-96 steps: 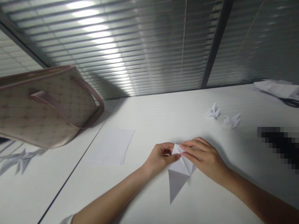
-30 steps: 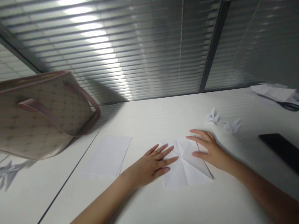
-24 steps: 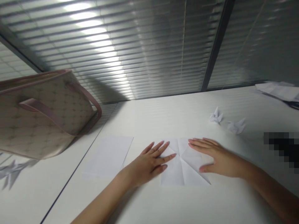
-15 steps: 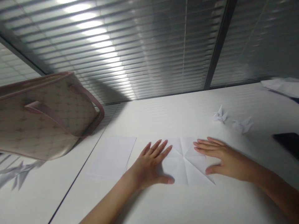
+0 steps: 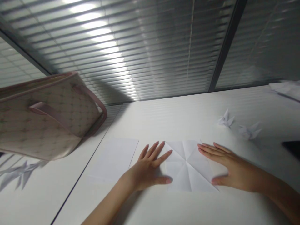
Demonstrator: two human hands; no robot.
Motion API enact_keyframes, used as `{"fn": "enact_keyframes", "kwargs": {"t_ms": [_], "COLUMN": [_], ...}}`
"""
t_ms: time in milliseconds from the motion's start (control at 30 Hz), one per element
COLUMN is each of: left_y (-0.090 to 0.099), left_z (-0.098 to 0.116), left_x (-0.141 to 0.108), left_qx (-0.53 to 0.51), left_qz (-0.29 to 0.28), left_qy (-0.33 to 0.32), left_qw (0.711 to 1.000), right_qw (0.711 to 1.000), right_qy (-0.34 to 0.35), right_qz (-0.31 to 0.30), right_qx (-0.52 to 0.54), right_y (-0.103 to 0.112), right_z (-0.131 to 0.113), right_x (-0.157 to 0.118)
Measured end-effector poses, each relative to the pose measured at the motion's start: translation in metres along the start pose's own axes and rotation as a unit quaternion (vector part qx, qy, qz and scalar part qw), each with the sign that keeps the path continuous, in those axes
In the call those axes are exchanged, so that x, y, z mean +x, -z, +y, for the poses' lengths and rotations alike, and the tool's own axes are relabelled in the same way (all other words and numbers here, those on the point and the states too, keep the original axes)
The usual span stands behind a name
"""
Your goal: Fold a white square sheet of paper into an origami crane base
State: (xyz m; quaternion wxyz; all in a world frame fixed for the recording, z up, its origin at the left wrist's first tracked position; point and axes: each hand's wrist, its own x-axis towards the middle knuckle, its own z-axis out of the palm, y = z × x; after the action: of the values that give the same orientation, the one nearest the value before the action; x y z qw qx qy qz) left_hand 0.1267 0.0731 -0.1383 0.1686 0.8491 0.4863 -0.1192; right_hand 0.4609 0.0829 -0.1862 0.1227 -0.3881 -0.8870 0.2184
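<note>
A square sheet of white paper (image 5: 180,170) lies unfolded on the white table (image 5: 150,209), with crease lines crossing at its middle. At its left edge my left hand (image 5: 148,167) rests open, palm down, fingers spread; the forefinger and thumb tips are at the paper's edge. My right hand (image 5: 225,164) lies open at the right side, its fingertips on the upper right part and its thumb near the lower right corner. Neither hand grips anything.
Left of the paper is a stack of plain white sheets (image 5: 114,159). Two folded paper cranes (image 5: 226,119) sit at the back right, near a dark flat object (image 5: 292,150). A patterned handbag (image 5: 53,118) stands at left, beside another folded paper piece (image 5: 21,173). Blinds (image 5: 152,56) rise behind.
The view has shifted slightly, so most things appear a little further right and lower. My left hand has drawn slightly left off the paper, uncovering more of its left edge. Both hands stay open.
</note>
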Motion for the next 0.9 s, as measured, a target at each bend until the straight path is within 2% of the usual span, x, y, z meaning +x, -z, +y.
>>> {"fn": "enact_keyframes", "kwargs": {"t_ms": [133,367,500,667,800,900], "left_y": [0.003,0.004,0.009,0.01,-0.002,-0.012], "left_z": [0.001,0.0,0.001,0.017,0.031,0.034], "left_x": [0.0,-0.002,-0.003,0.001,0.006,0.008], "left_qx": [-0.008,-0.014,-0.041,-0.046,-0.015,0.027], "left_qz": [-0.009,-0.014,0.016,0.128,0.101,0.103], "left_qy": [0.001,0.003,-0.013,-0.077,-0.176,-0.181], "left_qw": [1.0,1.0,0.999,0.988,0.979,0.978], "right_qw": [1.0,0.999,0.999,0.998,0.997,0.997], "right_qy": [0.001,-0.013,-0.028,-0.036,-0.019,0.034], "right_qz": [0.009,-0.029,-0.039,-0.027,0.015,0.019], "right_qx": [0.01,0.008,-0.006,-0.044,-0.069,-0.067], "right_y": [0.001,0.001,0.002,-0.003,-0.005,-0.004], "right_z": [-0.003,-0.007,-0.01,-0.008,-0.012,-0.023], "right_x": [-0.001,-0.001,-0.001,-0.003,-0.003,0.0]}}
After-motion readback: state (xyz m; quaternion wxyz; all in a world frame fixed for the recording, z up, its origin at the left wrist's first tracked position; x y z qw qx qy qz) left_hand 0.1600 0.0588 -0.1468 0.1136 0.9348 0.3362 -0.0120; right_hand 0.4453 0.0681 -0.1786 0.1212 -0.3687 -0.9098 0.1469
